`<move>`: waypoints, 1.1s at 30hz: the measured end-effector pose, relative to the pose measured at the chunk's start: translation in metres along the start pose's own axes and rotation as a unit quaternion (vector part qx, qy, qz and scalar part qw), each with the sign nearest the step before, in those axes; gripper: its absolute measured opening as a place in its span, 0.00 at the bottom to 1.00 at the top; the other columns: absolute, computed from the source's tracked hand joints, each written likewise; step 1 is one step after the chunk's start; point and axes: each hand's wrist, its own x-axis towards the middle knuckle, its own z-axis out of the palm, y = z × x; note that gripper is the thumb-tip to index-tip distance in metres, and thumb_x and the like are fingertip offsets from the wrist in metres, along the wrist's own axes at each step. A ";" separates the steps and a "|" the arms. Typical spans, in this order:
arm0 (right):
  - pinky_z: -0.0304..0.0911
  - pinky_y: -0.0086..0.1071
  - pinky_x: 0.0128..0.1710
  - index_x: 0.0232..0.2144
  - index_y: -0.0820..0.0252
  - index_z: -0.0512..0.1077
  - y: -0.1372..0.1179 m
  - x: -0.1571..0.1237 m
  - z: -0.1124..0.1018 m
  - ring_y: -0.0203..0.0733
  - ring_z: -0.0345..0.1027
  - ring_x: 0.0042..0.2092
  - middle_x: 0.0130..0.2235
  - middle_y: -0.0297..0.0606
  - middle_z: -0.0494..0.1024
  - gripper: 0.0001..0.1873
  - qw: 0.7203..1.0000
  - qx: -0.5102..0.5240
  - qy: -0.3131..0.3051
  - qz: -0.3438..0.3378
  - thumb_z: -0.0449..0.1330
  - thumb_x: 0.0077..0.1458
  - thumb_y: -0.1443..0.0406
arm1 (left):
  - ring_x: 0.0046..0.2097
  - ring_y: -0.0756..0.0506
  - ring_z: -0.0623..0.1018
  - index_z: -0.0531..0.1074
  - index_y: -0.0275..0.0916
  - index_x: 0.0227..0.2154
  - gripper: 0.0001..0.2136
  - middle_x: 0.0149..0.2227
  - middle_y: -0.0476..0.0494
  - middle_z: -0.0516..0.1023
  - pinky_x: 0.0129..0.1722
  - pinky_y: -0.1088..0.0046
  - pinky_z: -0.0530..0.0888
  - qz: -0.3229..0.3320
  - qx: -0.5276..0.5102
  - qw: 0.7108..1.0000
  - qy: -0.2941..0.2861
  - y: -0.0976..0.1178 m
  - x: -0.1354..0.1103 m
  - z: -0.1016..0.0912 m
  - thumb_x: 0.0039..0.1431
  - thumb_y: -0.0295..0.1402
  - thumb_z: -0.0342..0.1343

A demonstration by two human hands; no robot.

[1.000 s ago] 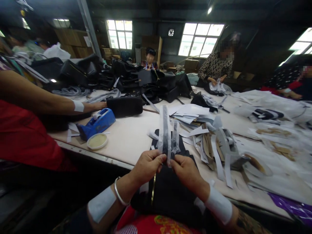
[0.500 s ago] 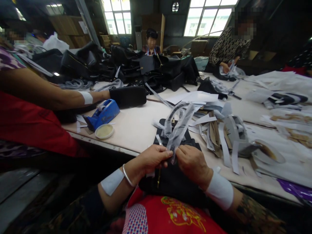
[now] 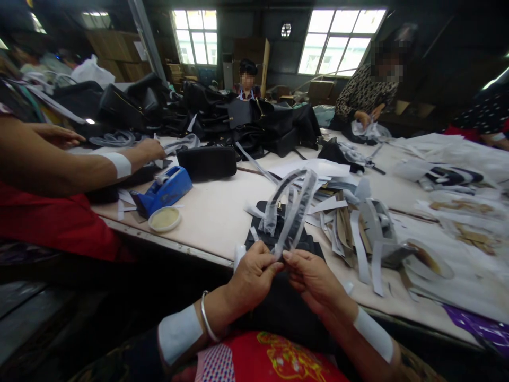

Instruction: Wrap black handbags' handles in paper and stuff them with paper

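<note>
The left hand (image 3: pixel 254 273) and right hand (image 3: pixel 314 276) pinch the strap (image 3: pixel 296 209) by its lower end, above a bag (image 3: pixel 264 240) at the table (image 3: pixel 214 212) edge. Scraps (image 3: pixel 358 236) crowd 2 o'clock; a tape dispenser (image 3: pixel 163 190) sits at 10 o'clock.

Dim hall; daylight glares from far windows (image 3: pixel 338 37), tabletop (image 3: pixel 214 212) lit, edges bent, corners dark and blurred.

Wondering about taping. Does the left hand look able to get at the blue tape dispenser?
Probably yes, once freed: the left hand pinches the wrapped handle, but bare table lies between it and the tape dispenser.
</note>
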 end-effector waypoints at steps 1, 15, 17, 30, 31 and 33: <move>0.35 0.26 0.18 0.23 0.59 0.67 0.001 0.001 0.001 0.27 0.38 0.20 0.19 0.22 0.54 0.20 1.000 -0.003 0.001 -0.005 0.69 0.46 0.52 | 0.34 0.48 0.68 0.74 0.37 0.22 0.12 0.29 0.48 0.65 0.37 0.72 0.65 -0.003 -0.007 1.000 -0.013 -0.001 -0.001 -0.001 0.60 0.32 0.55; 0.63 0.36 0.39 0.37 0.58 0.78 0.005 -0.003 -0.014 0.44 0.68 0.37 0.34 0.43 0.77 0.11 0.799 -0.463 -0.029 -0.383 0.55 0.62 0.64 | 0.21 0.55 0.61 0.75 0.35 0.29 0.14 0.19 0.55 0.63 0.22 0.79 0.58 -0.238 -0.429 0.871 -0.011 -0.001 0.006 0.007 0.49 0.41 0.68; 0.63 0.33 0.35 0.40 0.58 0.78 -0.002 -0.005 -0.012 0.41 0.67 0.34 0.32 0.39 0.76 0.12 0.901 -0.334 -0.060 -0.269 0.60 0.59 0.58 | 0.30 0.50 0.71 0.78 0.35 0.30 0.09 0.26 0.49 0.72 0.32 0.75 0.67 -0.162 -0.316 0.935 0.010 -0.001 0.004 0.005 0.53 0.37 0.64; 0.63 0.33 0.33 0.28 0.58 0.77 -0.008 -0.005 -0.005 0.40 0.67 0.32 0.29 0.37 0.76 0.08 0.913 -0.306 -0.048 -0.266 0.61 0.57 0.61 | 0.21 0.54 0.58 0.73 0.35 0.25 0.19 0.18 0.55 0.59 0.21 0.77 0.57 -0.199 -0.336 0.913 -0.114 0.001 0.003 -0.014 0.51 0.49 0.65; 0.64 0.34 0.36 0.30 0.57 0.78 -0.008 -0.005 -0.008 0.42 0.68 0.35 0.32 0.40 0.77 0.09 0.871 -0.372 -0.063 -0.315 0.59 0.59 0.63 | 0.19 0.56 0.52 0.70 0.35 0.23 0.21 0.16 0.58 0.54 0.19 0.78 0.51 -0.247 -0.392 0.878 -0.123 0.000 0.006 -0.016 0.49 0.50 0.66; 0.64 0.36 0.37 0.32 0.57 0.78 -0.005 -0.001 -0.015 0.43 0.68 0.35 0.33 0.43 0.78 0.12 0.782 -0.482 -0.083 -0.386 0.54 0.62 0.65 | 0.18 0.58 0.48 0.65 0.36 0.21 0.22 0.15 0.61 0.50 0.19 0.78 0.45 -0.304 -0.467 0.821 -0.124 -0.001 0.010 -0.016 0.45 0.47 0.69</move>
